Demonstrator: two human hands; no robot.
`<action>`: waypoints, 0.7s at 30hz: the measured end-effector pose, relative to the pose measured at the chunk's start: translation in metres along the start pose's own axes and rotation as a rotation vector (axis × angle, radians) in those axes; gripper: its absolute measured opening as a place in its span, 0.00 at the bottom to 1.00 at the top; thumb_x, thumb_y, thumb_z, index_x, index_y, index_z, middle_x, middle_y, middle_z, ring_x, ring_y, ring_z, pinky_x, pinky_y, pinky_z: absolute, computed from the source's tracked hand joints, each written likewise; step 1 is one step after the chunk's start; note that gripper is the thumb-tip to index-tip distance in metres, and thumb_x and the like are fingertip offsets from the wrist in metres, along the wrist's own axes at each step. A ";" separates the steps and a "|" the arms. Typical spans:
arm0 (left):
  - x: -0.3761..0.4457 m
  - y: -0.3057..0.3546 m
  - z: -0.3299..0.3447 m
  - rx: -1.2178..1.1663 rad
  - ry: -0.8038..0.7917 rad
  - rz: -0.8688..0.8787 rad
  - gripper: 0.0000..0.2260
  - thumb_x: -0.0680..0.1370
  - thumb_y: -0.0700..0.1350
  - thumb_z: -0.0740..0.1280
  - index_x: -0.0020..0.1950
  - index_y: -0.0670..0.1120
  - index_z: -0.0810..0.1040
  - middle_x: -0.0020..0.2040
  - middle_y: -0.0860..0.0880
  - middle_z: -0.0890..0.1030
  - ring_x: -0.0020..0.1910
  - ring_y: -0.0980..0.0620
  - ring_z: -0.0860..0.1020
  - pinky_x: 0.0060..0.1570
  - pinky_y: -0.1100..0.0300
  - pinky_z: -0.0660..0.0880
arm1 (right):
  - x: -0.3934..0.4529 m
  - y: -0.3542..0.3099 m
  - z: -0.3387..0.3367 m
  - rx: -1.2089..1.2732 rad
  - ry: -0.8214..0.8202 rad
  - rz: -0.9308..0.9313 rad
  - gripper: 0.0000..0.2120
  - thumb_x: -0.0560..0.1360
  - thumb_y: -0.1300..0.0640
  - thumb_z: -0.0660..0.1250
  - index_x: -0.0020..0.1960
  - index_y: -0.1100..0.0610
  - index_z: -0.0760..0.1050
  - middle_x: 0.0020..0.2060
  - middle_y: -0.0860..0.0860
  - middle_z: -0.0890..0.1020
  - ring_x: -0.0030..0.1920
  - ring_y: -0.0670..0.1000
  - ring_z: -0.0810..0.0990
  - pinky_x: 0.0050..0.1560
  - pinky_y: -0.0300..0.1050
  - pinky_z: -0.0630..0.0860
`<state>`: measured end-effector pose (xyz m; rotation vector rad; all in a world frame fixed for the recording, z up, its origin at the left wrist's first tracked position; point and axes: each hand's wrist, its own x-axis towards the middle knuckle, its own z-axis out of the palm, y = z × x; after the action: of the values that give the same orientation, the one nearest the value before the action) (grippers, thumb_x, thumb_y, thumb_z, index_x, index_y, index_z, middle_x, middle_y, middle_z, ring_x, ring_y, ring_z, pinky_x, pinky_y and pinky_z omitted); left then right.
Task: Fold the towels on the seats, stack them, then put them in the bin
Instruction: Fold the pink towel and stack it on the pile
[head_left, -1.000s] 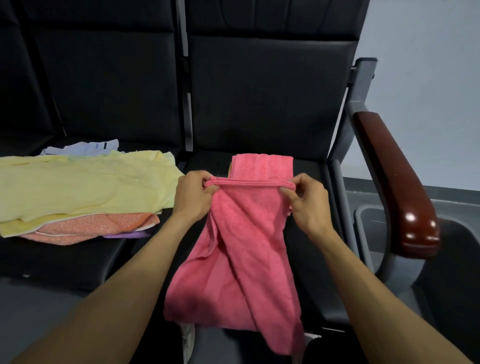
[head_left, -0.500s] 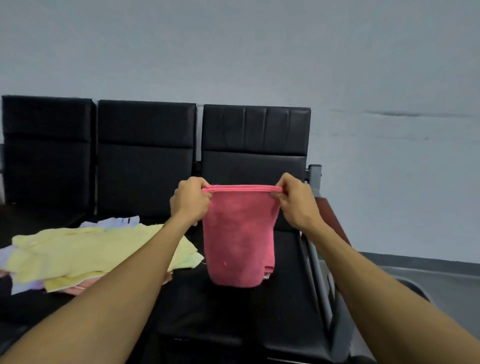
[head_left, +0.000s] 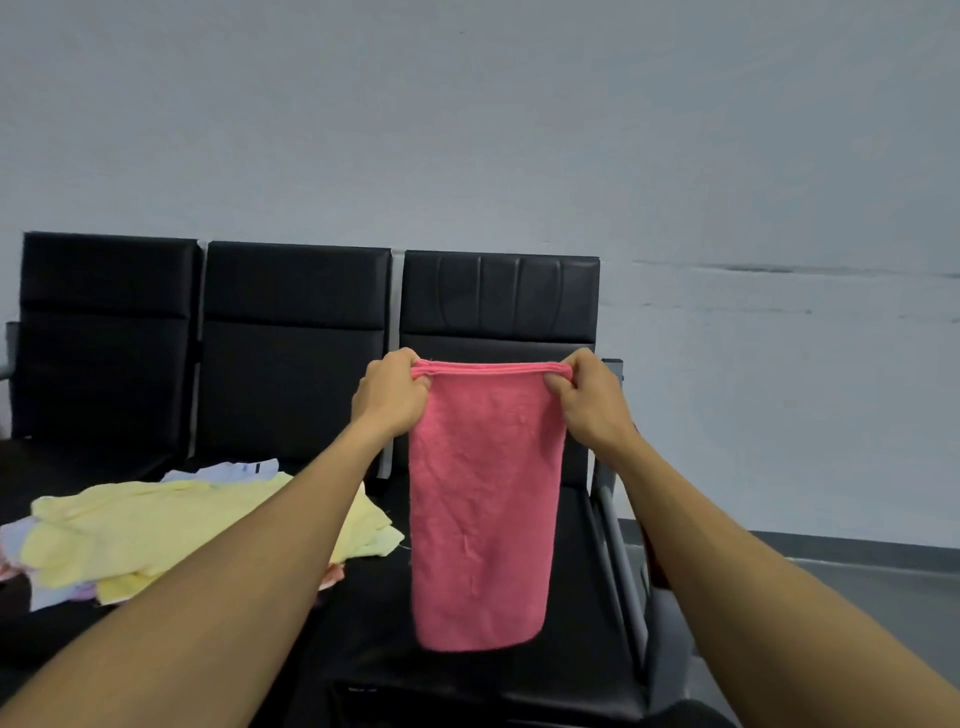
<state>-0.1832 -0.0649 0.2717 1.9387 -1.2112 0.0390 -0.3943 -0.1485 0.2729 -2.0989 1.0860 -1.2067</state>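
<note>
A person holds a folded pink terry towel (head_left: 483, 509) up by its top corners, the left hand (head_left: 390, 397) and right hand (head_left: 589, 402) each with a pinching grip on the layered hem, so the cloth hangs straight in front of the rightmost seat of a black padded three-seat bench (head_left: 296, 332). To the towel's left, a loose pile of pale yellow towels (head_left: 150, 535) over lilac and peach ones lies on the middle seat.

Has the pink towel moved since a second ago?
Yes. The pink towel has been lifted off the right-hand seat; it now hangs clear in front of the backrest, both hands pinching its top edge.
</note>
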 end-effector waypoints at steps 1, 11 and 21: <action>-0.001 0.001 -0.002 -0.048 -0.027 -0.003 0.06 0.83 0.44 0.61 0.50 0.46 0.77 0.48 0.46 0.80 0.47 0.44 0.79 0.45 0.49 0.75 | 0.000 -0.002 -0.001 0.007 0.004 0.008 0.05 0.83 0.57 0.61 0.48 0.57 0.71 0.40 0.47 0.75 0.41 0.46 0.73 0.38 0.39 0.69; 0.010 -0.007 0.006 -0.153 -0.072 -0.020 0.05 0.83 0.44 0.62 0.53 0.46 0.77 0.50 0.47 0.80 0.49 0.47 0.79 0.53 0.45 0.78 | 0.009 0.008 0.003 -0.023 0.019 0.013 0.05 0.81 0.57 0.65 0.48 0.57 0.73 0.41 0.46 0.77 0.42 0.46 0.76 0.40 0.39 0.70; -0.006 -0.017 0.016 -0.198 -0.169 0.025 0.06 0.85 0.43 0.57 0.55 0.45 0.72 0.46 0.50 0.77 0.43 0.52 0.74 0.38 0.58 0.67 | -0.002 0.020 0.015 -0.039 -0.013 0.021 0.08 0.84 0.55 0.59 0.54 0.60 0.71 0.42 0.46 0.76 0.44 0.48 0.75 0.41 0.43 0.69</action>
<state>-0.1797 -0.0674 0.2484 1.7819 -1.2971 -0.2278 -0.3897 -0.1579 0.2498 -2.1159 1.1316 -1.1700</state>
